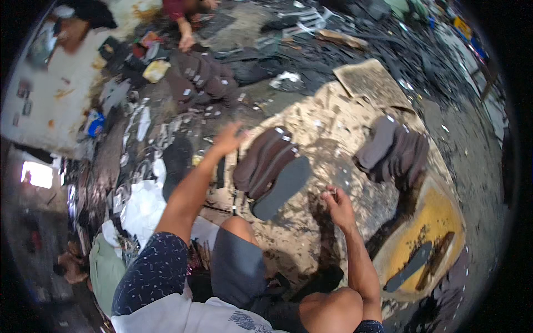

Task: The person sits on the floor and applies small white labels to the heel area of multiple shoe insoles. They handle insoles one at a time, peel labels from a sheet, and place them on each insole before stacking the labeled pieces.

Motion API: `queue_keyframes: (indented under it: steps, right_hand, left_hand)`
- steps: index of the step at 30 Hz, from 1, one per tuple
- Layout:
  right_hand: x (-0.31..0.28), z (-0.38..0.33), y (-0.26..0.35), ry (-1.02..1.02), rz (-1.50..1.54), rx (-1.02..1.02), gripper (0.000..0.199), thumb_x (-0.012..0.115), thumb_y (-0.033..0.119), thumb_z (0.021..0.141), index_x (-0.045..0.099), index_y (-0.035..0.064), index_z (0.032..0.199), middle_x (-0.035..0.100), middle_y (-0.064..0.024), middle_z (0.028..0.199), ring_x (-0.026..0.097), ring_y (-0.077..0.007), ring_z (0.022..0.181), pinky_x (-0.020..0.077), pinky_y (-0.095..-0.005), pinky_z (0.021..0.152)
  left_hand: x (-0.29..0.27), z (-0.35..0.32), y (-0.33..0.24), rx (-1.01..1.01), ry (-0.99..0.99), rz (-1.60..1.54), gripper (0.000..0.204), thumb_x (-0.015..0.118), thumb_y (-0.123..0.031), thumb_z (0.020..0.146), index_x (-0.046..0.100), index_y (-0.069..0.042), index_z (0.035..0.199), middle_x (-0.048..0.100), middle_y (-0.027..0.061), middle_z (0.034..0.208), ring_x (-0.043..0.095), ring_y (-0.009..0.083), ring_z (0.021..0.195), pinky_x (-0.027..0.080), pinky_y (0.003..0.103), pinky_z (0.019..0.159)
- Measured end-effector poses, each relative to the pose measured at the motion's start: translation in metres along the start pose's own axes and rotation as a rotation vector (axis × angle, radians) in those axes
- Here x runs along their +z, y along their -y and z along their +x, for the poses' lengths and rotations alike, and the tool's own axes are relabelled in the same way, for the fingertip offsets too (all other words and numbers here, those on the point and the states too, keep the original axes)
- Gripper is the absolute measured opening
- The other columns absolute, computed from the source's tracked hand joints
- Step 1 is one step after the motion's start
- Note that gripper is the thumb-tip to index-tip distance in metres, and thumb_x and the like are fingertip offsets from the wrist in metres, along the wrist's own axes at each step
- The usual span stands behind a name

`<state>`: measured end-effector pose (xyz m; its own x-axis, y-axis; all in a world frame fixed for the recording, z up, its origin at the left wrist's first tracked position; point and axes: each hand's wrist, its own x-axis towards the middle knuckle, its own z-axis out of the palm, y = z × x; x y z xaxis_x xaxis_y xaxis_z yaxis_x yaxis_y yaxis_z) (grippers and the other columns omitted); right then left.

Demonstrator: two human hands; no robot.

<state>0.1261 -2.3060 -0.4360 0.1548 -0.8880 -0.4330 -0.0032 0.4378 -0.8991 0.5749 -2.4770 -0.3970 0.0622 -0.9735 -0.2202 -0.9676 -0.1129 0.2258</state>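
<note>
My left hand [227, 140] reaches out beside a row of dark brown shoe soles [256, 158] marked with small white patches. It is blurred, but its fingers look stretched out with nothing visible in them. A single dark grey sole [284, 187] lies slanted against the right side of that row. To the right of the grey sole, my right hand [338, 208] hovers over the stained cardboard sheet [316, 119], its fingers curled together in a pinch. Whatever may be between those fingertips is too small to make out.
Another stack of brown soles [391, 147] sits at the right of the sheet. A yellow foam-like slab [430, 222] at lower right carries a dark strip. Farther off, another person's hand [187, 41] is by a sole heap [200, 77]. Dark scraps [400, 61] cover the far floor.
</note>
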Motion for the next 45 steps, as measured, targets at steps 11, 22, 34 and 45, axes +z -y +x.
queue_keyframes:
  steps: [11, 22, 34, 45]
  right_hand:
    - [-0.275, 0.037, 0.091, -0.793, -0.643, -0.020, 0.059, 0.067, 0.051, 0.099, 0.067, -0.0033, 0.122, 0.072, -0.0305, 0.118, 0.071, -0.0447, 0.108, 0.0544, -0.0495, 0.094]
    - [-0.250, 0.088, 0.079, -0.717, -0.756, 0.205, 0.095, 0.058, 0.074, 0.092, 0.062, -0.0150, 0.125, 0.066, -0.0426, 0.117, 0.067, -0.0516, 0.116, 0.0531, -0.0531, 0.099]
    - [-0.130, -0.072, 0.017, -0.407, -0.155, 0.000, 0.063, 0.070, 0.036, 0.100, 0.053, -0.0087, 0.142, 0.066, -0.0246, 0.133, 0.062, -0.0288, 0.127, 0.0480, -0.0398, 0.108]
    - [-0.023, -0.105, -0.055, -0.263, 0.389, 0.117, 0.043, 0.052, 0.033, 0.108, 0.064, 0.0023, 0.136, 0.070, -0.0107, 0.122, 0.057, -0.0114, 0.068, 0.0487, -0.0268, 0.059]
  left_hand:
    - [0.168, 0.061, -0.414, 0.337, 0.361, -0.627, 0.109, 0.055, -0.077, 0.093, 0.024, -0.001, 0.165, 0.040, 0.0301, 0.162, 0.041, 0.0468, 0.148, 0.032, 0.047, 0.123]
    - [0.181, 0.052, -0.462, -0.025, 0.562, -1.106, 0.079, 0.083, -0.039, 0.083, 0.051, 0.004, 0.142, 0.065, 0.0203, 0.131, 0.069, 0.0294, 0.113, 0.058, 0.049, 0.094]
    - [0.069, -0.114, -0.365, 0.421, 0.482, -0.540, 0.087, 0.058, -0.042, 0.105, 0.016, 0.011, 0.160, 0.049, 0.0384, 0.148, 0.048, 0.0486, 0.142, 0.037, 0.047, 0.119]
    - [0.115, -0.229, -0.282, 0.218, 0.153, -0.067, 0.152, 0.070, -0.091, 0.067, -0.005, -0.005, 0.168, 0.008, 0.0299, 0.172, 0.014, 0.0476, 0.158, 0.011, 0.070, 0.123]
